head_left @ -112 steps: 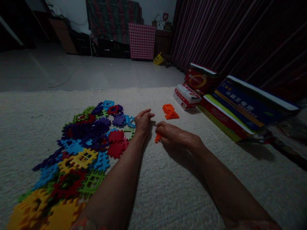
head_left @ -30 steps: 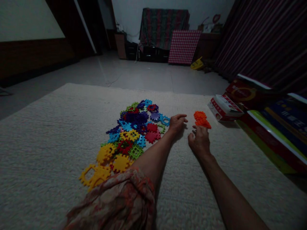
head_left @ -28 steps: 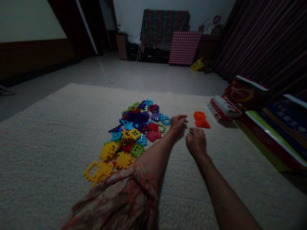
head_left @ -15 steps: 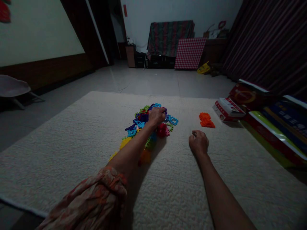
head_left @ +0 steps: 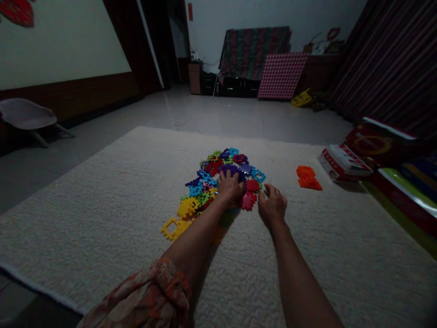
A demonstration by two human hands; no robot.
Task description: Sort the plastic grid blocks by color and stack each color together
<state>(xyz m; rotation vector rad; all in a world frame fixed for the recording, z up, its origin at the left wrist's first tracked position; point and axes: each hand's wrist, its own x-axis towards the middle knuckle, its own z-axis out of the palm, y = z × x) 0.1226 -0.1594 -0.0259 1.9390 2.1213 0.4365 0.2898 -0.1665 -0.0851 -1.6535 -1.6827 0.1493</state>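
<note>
A loose pile of notched plastic building pieces in many colours lies on the cream quilted mat (head_left: pixel 102 196). My left hand (head_left: pixel 230 187) rests on the middle of the pile with its fingers spread, touching purple pieces (head_left: pixel 229 170). Just right of the pile is my right hand (head_left: pixel 273 205), thumb and forefinger apart, with nothing seen between them. Nearest to it are red pieces (head_left: pixel 248 200). Yellow pieces (head_left: pixel 187 207) lie at the pile's near left, partly behind my left forearm. A separate small stack of orange pieces (head_left: pixel 307 177) sits farther right.
A red-and-white box (head_left: pixel 344 163) stands at the mat's right, beside larger printed packages (head_left: pixel 409 198). On the left a low chair (head_left: pixel 29 114) stands on the tiled floor. A cloth-covered cabinet (head_left: pixel 256 52) and a checked panel (head_left: pixel 282 76) are by the far wall.
My left hand has come nearer along the pile, and its fingers have spread over the purple pieces. My right hand has moved left, close to the red pieces. The view has shifted slightly left.
</note>
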